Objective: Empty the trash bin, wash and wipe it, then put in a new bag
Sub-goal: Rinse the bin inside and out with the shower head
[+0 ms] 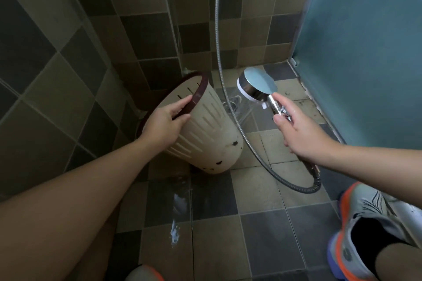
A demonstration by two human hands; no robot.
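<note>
The left hand (pixel 165 121) grips the trash bin (pixel 205 134) by its dark red rim (pixel 198 96), thumb curled over the outside of the rim and fingers inside the mouth; the bin is cream, ribbed with slots, tilted with its mouth up and to the left and its base low over the tiled floor (pixel 258 191) (whether the base touches the tiles cannot be told); dark specks mark the wall near the base; the right hand (pixel 299 132) is wrapped round the chrome handle of the shower head (pixel 257 84), which sits just right of the bin; the metal hose (pixel 249 143) loops down below that hand; a shoe (pixel 367 221) with orange trim stands at lower right beside the blue-green door (pixel 365 52).
</note>
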